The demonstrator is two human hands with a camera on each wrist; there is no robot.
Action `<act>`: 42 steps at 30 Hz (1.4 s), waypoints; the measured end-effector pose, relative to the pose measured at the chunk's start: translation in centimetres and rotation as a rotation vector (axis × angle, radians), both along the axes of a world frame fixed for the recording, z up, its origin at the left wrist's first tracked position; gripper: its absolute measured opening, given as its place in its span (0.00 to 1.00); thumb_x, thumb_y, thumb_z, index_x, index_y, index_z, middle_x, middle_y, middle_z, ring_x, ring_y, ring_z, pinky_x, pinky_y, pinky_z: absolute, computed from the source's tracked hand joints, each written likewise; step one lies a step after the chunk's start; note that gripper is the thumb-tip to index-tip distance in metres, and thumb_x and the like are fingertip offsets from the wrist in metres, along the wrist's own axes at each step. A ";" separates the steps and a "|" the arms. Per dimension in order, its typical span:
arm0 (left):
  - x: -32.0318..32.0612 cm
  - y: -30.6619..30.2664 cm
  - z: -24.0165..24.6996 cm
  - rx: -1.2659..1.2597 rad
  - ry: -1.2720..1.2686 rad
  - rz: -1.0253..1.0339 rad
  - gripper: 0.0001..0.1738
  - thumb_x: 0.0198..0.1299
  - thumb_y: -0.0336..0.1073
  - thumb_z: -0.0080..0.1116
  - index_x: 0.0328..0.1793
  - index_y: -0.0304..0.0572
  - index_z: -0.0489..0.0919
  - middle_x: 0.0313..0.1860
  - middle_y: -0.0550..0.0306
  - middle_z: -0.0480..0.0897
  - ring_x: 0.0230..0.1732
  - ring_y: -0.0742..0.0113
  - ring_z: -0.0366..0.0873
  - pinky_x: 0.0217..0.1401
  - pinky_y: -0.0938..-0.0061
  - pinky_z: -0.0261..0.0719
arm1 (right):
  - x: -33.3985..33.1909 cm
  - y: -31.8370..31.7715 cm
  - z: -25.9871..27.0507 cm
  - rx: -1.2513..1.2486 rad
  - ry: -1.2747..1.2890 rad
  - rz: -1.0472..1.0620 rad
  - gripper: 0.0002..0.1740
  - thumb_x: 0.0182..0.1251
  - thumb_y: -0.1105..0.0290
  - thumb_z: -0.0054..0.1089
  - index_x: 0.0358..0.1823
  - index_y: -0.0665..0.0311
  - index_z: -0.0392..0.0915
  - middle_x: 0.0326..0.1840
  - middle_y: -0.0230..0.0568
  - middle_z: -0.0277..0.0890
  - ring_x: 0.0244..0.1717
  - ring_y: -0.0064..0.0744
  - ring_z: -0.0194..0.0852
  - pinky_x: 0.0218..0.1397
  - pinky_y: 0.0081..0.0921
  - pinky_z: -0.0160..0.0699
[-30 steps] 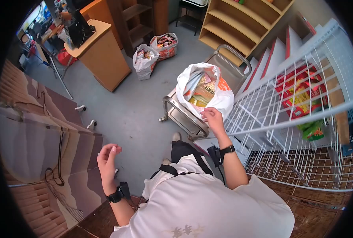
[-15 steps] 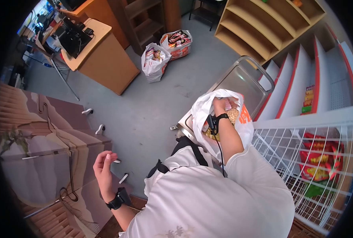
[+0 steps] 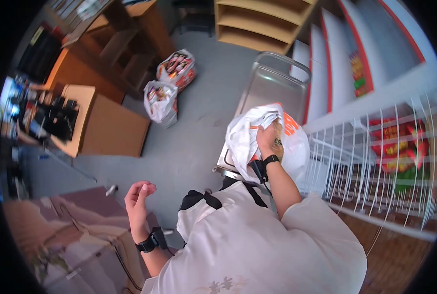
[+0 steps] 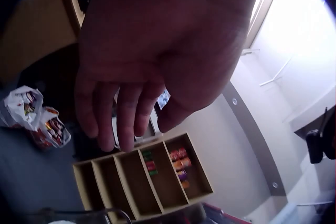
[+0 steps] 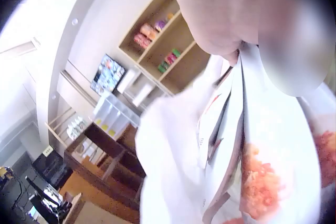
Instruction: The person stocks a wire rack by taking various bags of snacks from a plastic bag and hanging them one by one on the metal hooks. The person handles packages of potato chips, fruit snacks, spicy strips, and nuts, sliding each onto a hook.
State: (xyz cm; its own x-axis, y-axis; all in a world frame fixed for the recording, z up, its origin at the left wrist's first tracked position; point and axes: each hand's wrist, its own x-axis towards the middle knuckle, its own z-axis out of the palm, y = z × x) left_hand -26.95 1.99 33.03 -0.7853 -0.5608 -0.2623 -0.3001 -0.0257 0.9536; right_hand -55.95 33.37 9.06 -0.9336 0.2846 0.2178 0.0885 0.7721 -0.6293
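White plastic bag (image 3: pixel 242 134) sits on a metal cart (image 3: pixel 272 89). Inside the bag, the right hand (image 3: pixel 266 139) pinches a white packet (image 5: pixel 273 121); left of the bag, the left hand (image 3: pixel 138 200) hovers, its fingers loosely curved.

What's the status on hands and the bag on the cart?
Right hand inside white bag on metal cart, gripping white packaging. Left hand empty, fingers relaxed. Wire rack close beside bag.

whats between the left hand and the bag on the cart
Seen in the head view: from the left hand toward the white bag, grey floor, then the edge of the metal cart.
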 end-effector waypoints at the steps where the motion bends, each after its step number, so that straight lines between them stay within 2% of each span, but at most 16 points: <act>1: -0.9 -0.4 -0.1 0.005 0.009 -0.054 0.11 0.67 0.34 0.52 0.45 0.32 0.78 0.36 0.54 0.83 0.41 0.68 0.80 0.51 0.74 0.76 | 1.0 1.3 1.0 0.127 0.258 -0.042 0.20 0.53 0.74 0.63 0.48 0.73 0.72 0.42 0.63 0.78 0.47 0.62 0.76 0.52 0.47 0.73; 2: -1.8 -0.6 -0.2 0.011 0.019 -0.137 0.11 0.67 0.34 0.52 0.45 0.31 0.78 0.36 0.54 0.83 0.40 0.68 0.80 0.51 0.74 0.76 | 2.2 2.7 2.0 0.140 0.265 -0.098 0.20 0.53 0.74 0.63 0.48 0.73 0.72 0.42 0.63 0.78 0.47 0.62 0.76 0.52 0.47 0.73; 4: -3.3 -1.0 -0.3 0.037 0.052 -0.313 0.11 0.67 0.33 0.52 0.45 0.31 0.77 0.36 0.54 0.83 0.41 0.69 0.80 0.51 0.75 0.76 | 5.6 4.3 8.9 -0.272 0.055 -0.104 0.18 0.54 0.76 0.63 0.47 0.71 0.73 0.40 0.59 0.80 0.44 0.58 0.79 0.48 0.45 0.75; 9: -5.1 0.8 -0.2 0.057 0.074 -0.711 0.09 0.66 0.32 0.53 0.45 0.32 0.77 0.37 0.54 0.83 0.43 0.70 0.79 0.52 0.74 0.75 | 16.5 7.4 16.9 -0.329 0.218 -0.238 0.16 0.53 0.77 0.65 0.44 0.72 0.76 0.37 0.54 0.82 0.40 0.51 0.82 0.43 0.39 0.78; 11: -5.1 3.2 -0.1 0.109 0.086 -0.905 0.10 0.64 0.31 0.56 0.48 0.32 0.76 0.44 0.52 0.82 0.47 0.69 0.78 0.55 0.73 0.74 | 21.8 7.3 19.7 -0.543 0.222 -0.215 0.17 0.53 0.76 0.66 0.45 0.72 0.76 0.37 0.51 0.83 0.40 0.42 0.84 0.42 0.33 0.78; 12: -4.9 4.7 -0.1 0.105 0.128 -0.992 0.15 0.63 0.33 0.58 0.53 0.33 0.73 0.49 0.51 0.80 0.51 0.68 0.77 0.57 0.72 0.73 | 24.8 7.0 21.6 -0.630 0.174 -0.177 0.16 0.57 0.80 0.64 0.48 0.74 0.75 0.43 0.40 0.82 0.42 0.25 0.79 0.45 0.24 0.77; 15: -3.4 10.5 -0.4 0.089 0.271 -1.244 0.34 0.60 0.37 0.63 0.68 0.35 0.61 0.61 0.48 0.73 0.60 0.66 0.71 0.63 0.69 0.69 | 32.8 5.4 26.0 -0.797 0.073 -0.125 0.16 0.59 0.79 0.63 0.49 0.73 0.75 0.44 0.40 0.81 0.44 0.24 0.78 0.47 0.24 0.77; 17: -2.2 14.3 -2.5 0.266 0.137 -1.444 0.40 0.60 0.38 0.63 0.72 0.35 0.55 0.63 0.49 0.71 0.62 0.67 0.69 0.65 0.67 0.68 | 36.9 5.1 26.2 -0.835 0.079 -0.113 0.16 0.60 0.78 0.62 0.50 0.74 0.74 0.44 0.41 0.82 0.43 0.23 0.78 0.46 0.24 0.78; 19: -0.3 18.4 -0.6 0.500 -0.115 -1.650 0.33 0.62 0.38 0.61 0.69 0.33 0.61 0.61 0.53 0.73 0.60 0.69 0.70 0.63 0.71 0.69 | 40.6 5.5 26.2 -0.879 0.073 -0.093 0.16 0.62 0.76 0.61 0.51 0.74 0.73 0.44 0.42 0.82 0.43 0.22 0.78 0.46 0.23 0.78; 24: 5.0 26.6 -0.4 0.697 -0.345 -1.336 0.25 0.67 0.44 0.53 0.62 0.32 0.69 0.53 0.52 0.79 0.49 0.68 0.79 0.51 0.74 0.79 | 49.0 9.7 26.2 -0.887 0.072 -0.214 0.16 0.63 0.75 0.61 0.51 0.73 0.74 0.44 0.40 0.82 0.44 0.21 0.77 0.47 0.23 0.78; 31: 13.0 41.5 1.7 0.798 -0.333 -1.606 0.21 0.62 0.28 0.57 0.60 0.29 0.70 0.49 0.48 0.81 0.49 0.62 0.81 0.52 0.69 0.81 | 60.2 19.9 24.8 -1.096 0.312 -0.328 0.22 0.60 0.82 0.59 0.57 0.71 0.69 0.53 0.41 0.77 0.52 0.24 0.74 0.55 0.26 0.75; 33: 15.1 45.4 1.4 0.963 -0.398 -1.714 0.25 0.64 0.37 0.55 0.63 0.29 0.67 0.53 0.46 0.79 0.51 0.61 0.80 0.55 0.67 0.79 | 63.5 22.9 25.5 -1.243 0.426 -0.374 0.24 0.59 0.84 0.57 0.58 0.71 0.67 0.54 0.42 0.76 0.53 0.27 0.74 0.56 0.28 0.74; 34: 15.0 46.8 -1.8 1.000 -0.461 -1.893 0.38 0.65 0.55 0.52 0.69 0.32 0.61 0.62 0.43 0.74 0.59 0.59 0.75 0.62 0.63 0.74 | 64.8 24.5 26.9 -1.352 0.497 -0.392 0.25 0.58 0.86 0.56 0.58 0.70 0.67 0.55 0.43 0.75 0.53 0.29 0.75 0.57 0.29 0.74; 35: 16.3 48.1 -3.4 0.996 -0.475 -1.918 0.38 0.65 0.55 0.52 0.69 0.32 0.61 0.62 0.43 0.74 0.59 0.59 0.75 0.62 0.63 0.74 | 66.1 25.9 27.8 -1.464 0.568 -0.408 0.26 0.56 0.88 0.54 0.59 0.70 0.66 0.55 0.43 0.75 0.54 0.32 0.76 0.58 0.30 0.74; 38: 19.9 51.3 -4.0 0.787 -0.624 -2.133 0.58 0.52 0.77 0.44 0.77 0.40 0.51 0.73 0.46 0.60 0.71 0.57 0.62 0.70 0.59 0.65 | 68.8 29.6 27.6 -1.389 0.635 -0.482 0.27 0.55 0.89 0.52 0.60 0.70 0.65 0.55 0.44 0.75 0.54 0.33 0.76 0.58 0.31 0.74; 42: 21.3 54.8 -5.2 0.927 -0.829 -2.201 0.59 0.51 0.78 0.42 0.77 0.40 0.51 0.74 0.46 0.59 0.71 0.56 0.61 0.71 0.59 0.64 | 72.0 33.4 25.8 -1.193 0.570 -0.701 0.31 0.53 0.91 0.50 0.61 0.68 0.64 0.55 0.40 0.73 0.56 0.30 0.72 0.60 0.28 0.70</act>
State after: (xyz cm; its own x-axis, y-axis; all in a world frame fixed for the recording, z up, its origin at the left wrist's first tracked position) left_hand -5.68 56.81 27.82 0.4928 0.8337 -0.2492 -0.5687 0.5253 0.6329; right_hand 16.03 66.76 34.90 -0.4077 0.8951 -0.1807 -0.2540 -0.3012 -0.9191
